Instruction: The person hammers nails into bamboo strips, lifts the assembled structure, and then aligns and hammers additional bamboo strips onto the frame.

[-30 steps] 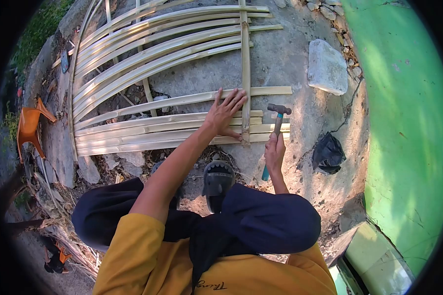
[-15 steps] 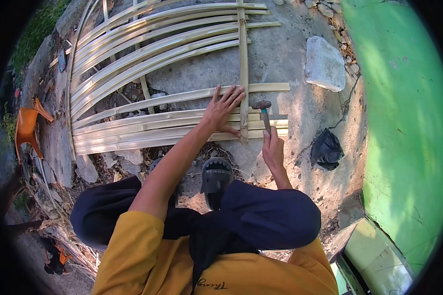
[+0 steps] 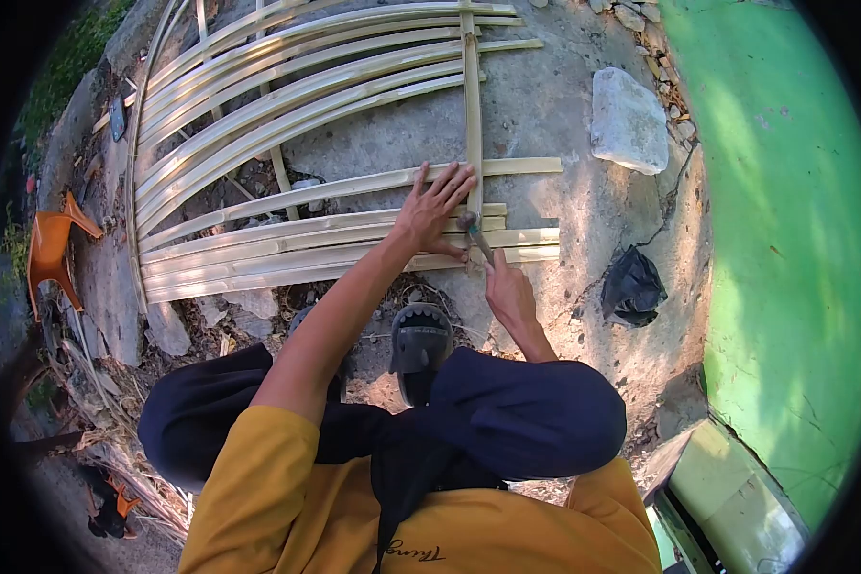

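Long pale slats (image 3: 287, 239), which look like split bamboo, lie side by side on the ground. A crosspiece (image 3: 473, 105) runs over their right-hand ends. My left hand (image 3: 432, 212) lies spread on the slats and against the crosspiece, with its fingers apart. In my right hand (image 3: 512, 292) is the handle of a hammer (image 3: 480, 239). The hammer's head is over the lower part of the crosspiece, just right of my left hand. Whether a nail is under the head cannot be seen.
A whitish block (image 3: 629, 121) and a crumpled black bag (image 3: 633, 287) lie on the concrete to the right, beside a green surface (image 3: 775, 239). At the far left is an orange plastic chair (image 3: 55, 251). My sandal (image 3: 421, 349) is below the slats.
The hammer has moved left, from beside the crosspiece to over it, with my right hand moving left too. My left hand stays in place.
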A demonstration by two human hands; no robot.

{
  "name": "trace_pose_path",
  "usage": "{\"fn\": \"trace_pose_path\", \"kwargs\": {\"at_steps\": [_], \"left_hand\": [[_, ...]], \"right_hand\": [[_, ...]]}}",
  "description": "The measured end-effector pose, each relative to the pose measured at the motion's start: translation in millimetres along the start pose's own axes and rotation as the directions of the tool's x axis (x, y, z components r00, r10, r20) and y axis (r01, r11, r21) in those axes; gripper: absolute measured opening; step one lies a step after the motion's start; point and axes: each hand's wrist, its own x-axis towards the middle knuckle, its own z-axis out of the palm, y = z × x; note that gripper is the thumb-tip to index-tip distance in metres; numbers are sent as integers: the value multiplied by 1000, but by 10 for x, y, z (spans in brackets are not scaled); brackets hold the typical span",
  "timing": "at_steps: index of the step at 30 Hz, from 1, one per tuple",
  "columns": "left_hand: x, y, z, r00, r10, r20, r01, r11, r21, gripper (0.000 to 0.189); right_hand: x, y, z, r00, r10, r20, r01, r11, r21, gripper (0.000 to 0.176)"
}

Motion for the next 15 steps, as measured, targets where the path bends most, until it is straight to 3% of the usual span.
{"fn": "trace_pose_path", "kwargs": {"at_steps": [1, 5, 7, 10, 11, 13, 14, 15], "left_hand": [[81, -16, -47, 1000, 3, -17, -3, 1000, 8, 154], [-31, 28, -15, 999, -13, 48, 13, 1000, 5, 153], [-1, 5, -1, 999, -13, 29, 13, 1000, 4, 153], [24, 25, -21, 999, -29, 46, 29, 1000, -1, 153], [-2, 31, -18, 998, -34, 50, 34, 999, -1, 153], [21, 38, -48, 998, -33, 60, 31, 999, 31, 153], [-14, 67, -54, 997, -30, 67, 28, 999, 28, 153], [-35, 91, -39, 997, -31, 74, 30, 999, 14, 152]], "right_hand": [[45, -73, -93, 1000, -8, -16, 8, 1000, -6, 23], [-105, -157, -117, 913, 36, -406, 113, 935, 336, 19], [-32, -57, -114, 980, 55, -193, -39, 996, 85, 18], [49, 51, -158, 989, -19, -150, 22, 1000, 18, 19], [-12, 53, -107, 989, -21, -144, 24, 1000, 19, 19], [-71, 68, -14, 937, 55, -345, 56, 952, 302, 21], [-42, 165, 73, 956, 25, -294, 17, 990, 138, 22], [-35, 188, 17, 955, 31, -295, 10, 990, 138, 22]]}}
